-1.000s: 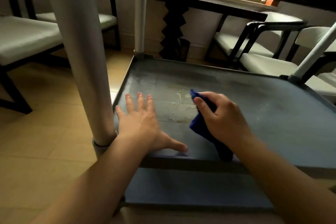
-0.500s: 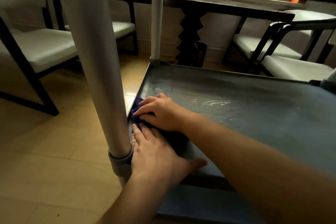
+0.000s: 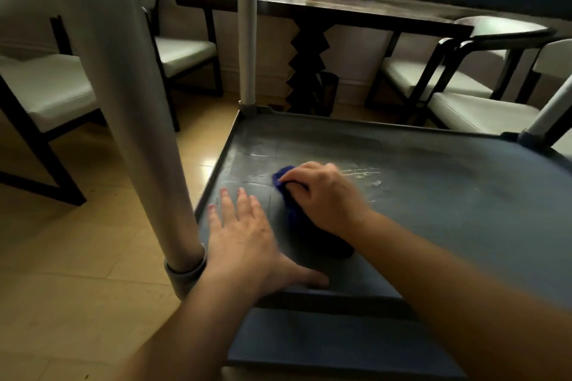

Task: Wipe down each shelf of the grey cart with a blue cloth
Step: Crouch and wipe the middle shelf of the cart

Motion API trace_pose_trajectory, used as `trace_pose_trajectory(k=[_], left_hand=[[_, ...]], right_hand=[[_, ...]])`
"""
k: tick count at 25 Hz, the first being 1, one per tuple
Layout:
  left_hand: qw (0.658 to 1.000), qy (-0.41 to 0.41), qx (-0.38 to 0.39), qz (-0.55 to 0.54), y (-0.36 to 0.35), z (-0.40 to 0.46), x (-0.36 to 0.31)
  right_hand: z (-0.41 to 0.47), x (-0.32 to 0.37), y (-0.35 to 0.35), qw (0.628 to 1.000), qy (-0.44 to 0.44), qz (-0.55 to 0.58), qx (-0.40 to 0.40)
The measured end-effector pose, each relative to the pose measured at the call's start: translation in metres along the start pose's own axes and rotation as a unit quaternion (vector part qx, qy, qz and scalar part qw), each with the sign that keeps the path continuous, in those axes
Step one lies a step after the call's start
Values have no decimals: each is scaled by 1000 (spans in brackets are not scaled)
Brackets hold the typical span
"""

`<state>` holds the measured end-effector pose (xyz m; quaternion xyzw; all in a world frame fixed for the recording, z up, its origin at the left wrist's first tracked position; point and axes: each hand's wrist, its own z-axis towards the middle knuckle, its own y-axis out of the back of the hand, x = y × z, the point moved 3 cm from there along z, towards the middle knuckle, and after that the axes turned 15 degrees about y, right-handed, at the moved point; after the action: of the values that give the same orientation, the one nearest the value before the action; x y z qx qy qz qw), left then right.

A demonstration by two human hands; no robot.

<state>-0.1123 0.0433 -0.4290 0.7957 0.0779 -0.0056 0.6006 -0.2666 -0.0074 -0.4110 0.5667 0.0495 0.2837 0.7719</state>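
Looking down at one grey cart with two hands working on its middle shelf (image 3: 433,210). Nearest, just below that shelf's front lip, showing a lower shelf (image 3: 325,346) lying bare in shadow. At the shelf's front left corner, pressing flat on the surface with fingers spread and thumb along the front lip: the left hand (image 3: 244,241), gripping nothing, just beside the thick near post (image 3: 133,120). A little farther in from that corner, bunching one blue cloth (image 3: 286,195) against the shelf: the right hand (image 3: 325,195), fingers curled down and clamped on the cloth, with one fold poking out past the fingertips toward the shelf's left rim and the rest trailing dark under the palm and wrist. Just beyond the knuckles, glinting on the shelf surface: wet streaks (image 3: 362,172) and pale smears. Holding nothing else on the shelf besides hands and cloth. At the shelf's far left corner, rising: a second post (image 3: 247,40); at the far right corner, slanting: a third post (image 3: 551,108). Beyond the shelf, standing on tan floor: a dark table (image 3: 309,9) and four pale-cushioned chairs.
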Motion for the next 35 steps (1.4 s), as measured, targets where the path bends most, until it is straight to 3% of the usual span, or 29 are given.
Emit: trace_pose_trajectory(k=[3,7,12,18,23,26,30,33,35], left_hand=[[999,15,20,-36,-5,11,5],[999,21,17,-22,-14,14,7],[1000,3,14,-20,-17,17,7],[1000,-9,-12,-18,-18,17,9],[997,-60,-42,2,-9,16,2],[995,-88,-28,23,2,28,-11],[998,-66,-6,2,1,43,-22],[999,-38,-24,-22,-7,44,-18],[998,-23,-34,-42,-10,48,-13]], right_hand=[[-18,41,-25,991,-1,-69,113],[-37,32,-17,986,-48,-134,82],[-94,-39,24,964,-201,-146,96],[-239,-150,125,874,-417,-218,125],[-249,-153,106,843,-476,-213,130],[-224,-141,106,876,-440,-195,33],[-112,-86,75,973,-212,-56,-75],[-18,-14,27,996,-58,-12,-59],[12,14,-8,999,-32,-34,10]])
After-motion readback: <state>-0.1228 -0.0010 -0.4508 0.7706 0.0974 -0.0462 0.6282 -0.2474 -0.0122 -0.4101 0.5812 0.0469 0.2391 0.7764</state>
